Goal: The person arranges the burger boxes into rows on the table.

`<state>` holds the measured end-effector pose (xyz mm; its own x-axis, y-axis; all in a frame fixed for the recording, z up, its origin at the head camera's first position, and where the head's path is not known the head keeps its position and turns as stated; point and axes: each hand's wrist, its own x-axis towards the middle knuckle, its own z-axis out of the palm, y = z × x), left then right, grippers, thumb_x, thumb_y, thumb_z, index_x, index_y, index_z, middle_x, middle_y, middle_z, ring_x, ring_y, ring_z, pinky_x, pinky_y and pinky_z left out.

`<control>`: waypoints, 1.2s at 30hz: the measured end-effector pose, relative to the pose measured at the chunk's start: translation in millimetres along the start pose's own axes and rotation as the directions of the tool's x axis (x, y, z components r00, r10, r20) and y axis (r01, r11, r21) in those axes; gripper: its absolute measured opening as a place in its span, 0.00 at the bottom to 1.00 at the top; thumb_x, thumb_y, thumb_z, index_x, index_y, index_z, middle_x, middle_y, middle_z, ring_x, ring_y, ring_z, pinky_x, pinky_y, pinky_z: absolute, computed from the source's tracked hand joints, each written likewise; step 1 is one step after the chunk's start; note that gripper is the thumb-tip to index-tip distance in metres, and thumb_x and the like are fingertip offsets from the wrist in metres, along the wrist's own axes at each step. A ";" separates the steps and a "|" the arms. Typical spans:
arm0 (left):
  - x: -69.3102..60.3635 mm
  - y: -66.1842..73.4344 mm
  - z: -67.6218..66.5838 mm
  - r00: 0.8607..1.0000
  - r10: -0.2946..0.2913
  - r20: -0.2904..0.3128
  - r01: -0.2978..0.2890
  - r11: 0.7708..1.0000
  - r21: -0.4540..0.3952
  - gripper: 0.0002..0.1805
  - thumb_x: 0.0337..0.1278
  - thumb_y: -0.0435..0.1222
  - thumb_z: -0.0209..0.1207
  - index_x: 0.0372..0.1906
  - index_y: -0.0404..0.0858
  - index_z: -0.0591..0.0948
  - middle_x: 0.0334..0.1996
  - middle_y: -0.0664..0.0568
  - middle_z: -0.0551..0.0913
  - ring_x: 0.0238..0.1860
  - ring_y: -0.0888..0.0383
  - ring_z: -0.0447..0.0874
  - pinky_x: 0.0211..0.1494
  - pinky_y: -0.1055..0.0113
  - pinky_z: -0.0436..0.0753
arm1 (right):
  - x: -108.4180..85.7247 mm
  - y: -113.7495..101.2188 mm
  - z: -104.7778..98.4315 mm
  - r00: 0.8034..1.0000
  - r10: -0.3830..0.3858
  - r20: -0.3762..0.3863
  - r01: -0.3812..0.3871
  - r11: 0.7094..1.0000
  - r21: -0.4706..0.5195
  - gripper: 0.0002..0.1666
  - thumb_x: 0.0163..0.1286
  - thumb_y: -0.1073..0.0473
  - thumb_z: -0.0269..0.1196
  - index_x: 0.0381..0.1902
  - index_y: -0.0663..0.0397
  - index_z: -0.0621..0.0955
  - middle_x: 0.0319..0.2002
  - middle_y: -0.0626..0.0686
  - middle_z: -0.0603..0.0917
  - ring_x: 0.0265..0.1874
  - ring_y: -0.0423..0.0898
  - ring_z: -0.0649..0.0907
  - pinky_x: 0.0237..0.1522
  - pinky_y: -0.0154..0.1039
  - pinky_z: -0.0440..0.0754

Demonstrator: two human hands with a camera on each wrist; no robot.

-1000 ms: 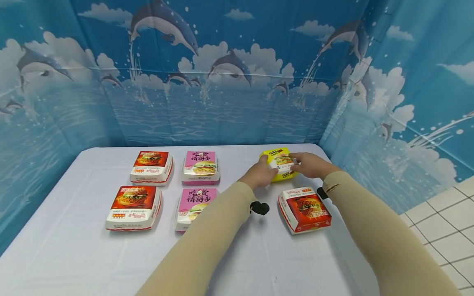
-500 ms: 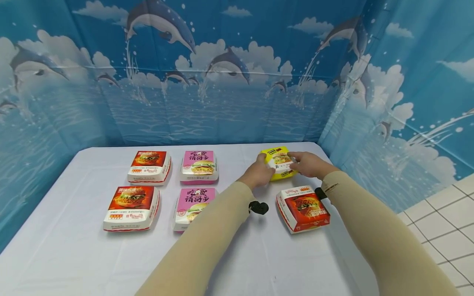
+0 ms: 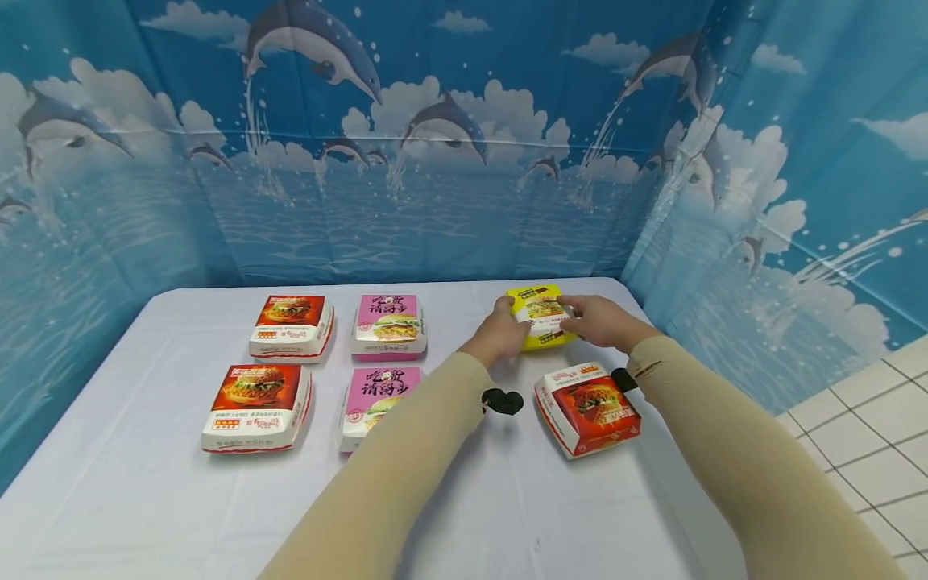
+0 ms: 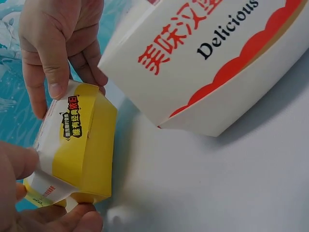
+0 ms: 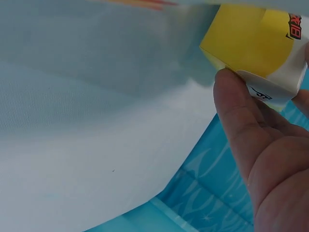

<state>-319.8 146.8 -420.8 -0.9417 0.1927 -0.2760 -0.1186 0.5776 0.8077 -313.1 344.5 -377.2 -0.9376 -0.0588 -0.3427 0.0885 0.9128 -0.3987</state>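
Note:
Both hands grip a small yellow and white burger box (image 3: pixel 540 316) near the table's far right corner. My left hand (image 3: pixel 500 332) holds its left side, thumb on the lid. On the opposite side my right hand (image 3: pixel 600 321) holds it, thumb on top. In the left wrist view the yellow burger box (image 4: pixel 77 145) sits between the two hands, its lid closed. The right wrist view shows fingers (image 5: pixel 231 94) against the box's lower edge. A red and white burger box (image 3: pixel 589 409) stands nearer, below the right wrist, apart from the yellow one.
On the left stand two red and white boxes, a far one (image 3: pixel 292 328) and a near one (image 3: pixel 257 407). Two pink boxes, one far (image 3: pixel 390 326) and one near (image 3: pixel 373 407), stand beside them; the left sleeve (image 3: pixel 406 451) partly covers the near one. A dolphin curtain (image 3: pixel 435 217) borders the white table.
The yellow burger box has shifted slightly left with both hands still holding it. The other boxes keep their places on the table; the view has moved a little.

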 end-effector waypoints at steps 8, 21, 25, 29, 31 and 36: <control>-2.0 1.4 -11.6 1.000 0.024 -0.018 -0.024 1.000 -0.012 0.38 0.78 0.47 0.56 0.84 0.55 0.53 0.78 0.50 0.68 0.62 0.51 0.75 0.70 0.54 0.75 | -1.3 -5.8 -1.9 1.000 -0.010 -0.014 0.010 0.999 0.052 0.41 0.82 0.47 0.57 0.86 0.43 0.56 0.76 0.68 0.68 0.56 0.58 0.83 0.54 0.49 0.84; -6.7 5.7 -34.1 1.000 0.010 0.022 -0.008 0.998 -0.055 0.39 0.78 0.44 0.55 0.85 0.56 0.50 0.79 0.48 0.67 0.62 0.52 0.76 0.67 0.53 0.76 | -11.3 -23.1 -7.5 0.998 -0.049 -0.027 0.051 0.995 0.090 0.39 0.84 0.49 0.56 0.86 0.43 0.57 0.77 0.68 0.67 0.60 0.59 0.84 0.59 0.52 0.85; -8.0 4.8 -36.3 1.000 0.021 0.006 -0.021 0.998 -0.061 0.39 0.78 0.42 0.54 0.85 0.55 0.51 0.78 0.48 0.68 0.61 0.52 0.76 0.68 0.53 0.75 | -13.3 -27.6 -8.6 0.999 -0.047 -0.026 0.049 0.994 0.100 0.39 0.84 0.50 0.56 0.86 0.43 0.57 0.78 0.68 0.67 0.61 0.59 0.83 0.60 0.52 0.85; -8.3 4.1 -38.2 1.000 0.023 0.000 -0.023 0.997 -0.073 0.40 0.77 0.41 0.54 0.85 0.54 0.50 0.78 0.48 0.68 0.61 0.52 0.75 0.68 0.53 0.75 | -14.3 -31.0 -8.7 0.999 -0.048 -0.019 0.050 0.993 0.108 0.39 0.84 0.50 0.56 0.86 0.43 0.57 0.78 0.68 0.67 0.62 0.59 0.83 0.61 0.52 0.85; -8.5 3.9 -39.2 1.000 0.019 0.000 -0.019 0.997 -0.080 0.40 0.77 0.41 0.54 0.85 0.54 0.50 0.77 0.48 0.68 0.61 0.51 0.75 0.69 0.53 0.75 | -14.1 -32.2 -8.4 0.999 -0.050 -0.014 0.052 0.993 0.109 0.40 0.84 0.50 0.56 0.86 0.44 0.56 0.78 0.68 0.67 0.62 0.59 0.83 0.62 0.53 0.84; -10.7 3.1 -42.6 1.000 0.011 0.007 -0.011 0.997 -0.080 0.40 0.78 0.40 0.54 0.85 0.54 0.49 0.76 0.48 0.69 0.62 0.51 0.74 0.69 0.53 0.74 | -13.2 -35.2 -6.7 0.998 -0.060 0.001 0.059 0.991 0.120 0.40 0.84 0.50 0.56 0.86 0.44 0.56 0.78 0.68 0.66 0.62 0.59 0.82 0.64 0.54 0.83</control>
<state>-323.6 112.7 -393.1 -0.9408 0.2043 -0.2704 -0.1335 0.5100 0.8497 -306.1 315.8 -352.9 -0.9408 -0.1136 -0.3195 0.0729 0.8525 -0.5176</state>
